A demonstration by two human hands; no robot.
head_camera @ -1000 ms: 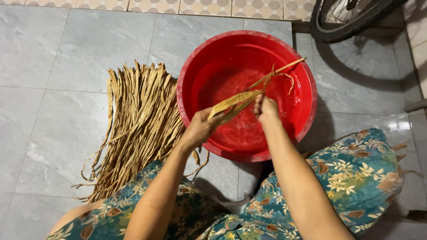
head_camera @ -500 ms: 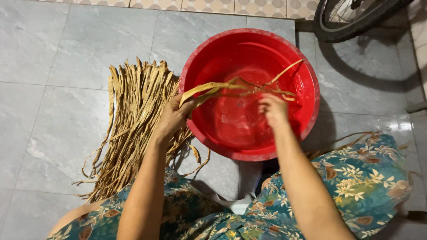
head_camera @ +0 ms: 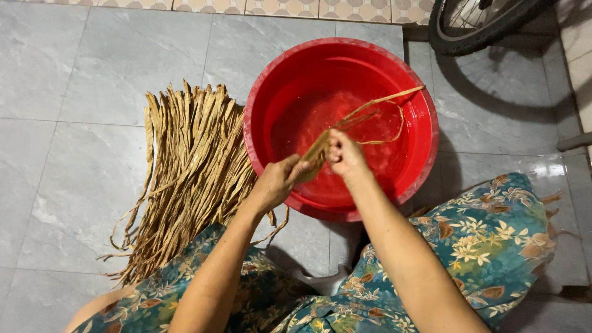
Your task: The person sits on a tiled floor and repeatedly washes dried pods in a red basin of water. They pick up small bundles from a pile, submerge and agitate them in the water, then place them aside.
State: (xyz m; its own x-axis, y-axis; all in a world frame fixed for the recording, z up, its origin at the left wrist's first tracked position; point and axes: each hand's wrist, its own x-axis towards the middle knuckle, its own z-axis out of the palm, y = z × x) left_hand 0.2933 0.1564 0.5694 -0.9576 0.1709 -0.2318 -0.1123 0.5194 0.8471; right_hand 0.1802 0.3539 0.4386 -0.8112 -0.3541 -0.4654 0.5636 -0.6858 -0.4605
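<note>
Red plastic basin [head_camera: 419, 154]: round, sat on grey floor tiles [head_camera: 74, 74] directly ahead of the person; shallow water inside, bottom visible through it.
Dried leaf strip [head_camera: 370, 114]: tan, long & thin, held over the basin; near end bunched betw. both hands, far end split into thin strands reaching toward basin's right rim, one strand curling back in a loop.
Left hand [head_camera: 276, 184]: over near rim of basin, fingers curled closed round the strip's near end, thumb on top.
Right hand [head_camera: 345, 157]: just beside left hand, touching or nearly so; fingers pinched shut on same strip a bit further along, knuckles up.
Leaf bundle [head_camera: 191, 172]: big heap of same tan dried strips, flat on tiles left of basin, touching its left wall; strips ran roughly parallel, fanned wider at the far end, loose curled ends near the person's knee.
In the way: left forearm crossed over the bundle's right edge; hands & strip hid part of basin's near inside wall.
Bicycle wheel [head_camera: 475, 28]: black tyre w/ spokes, top right corner, well apart from basin; only lower arc in view.
Patterned tile strip [head_camera: 277, 6]: beige, along top edge.
Floral garment [head_camera: 487, 240]: teal w/ cream & brown flowers, over both knees at bottom of view.
Grey bar [head_camera: 573, 142]: at right edge, kind cannot tell.
Packages/labels/signs: n/a.
</note>
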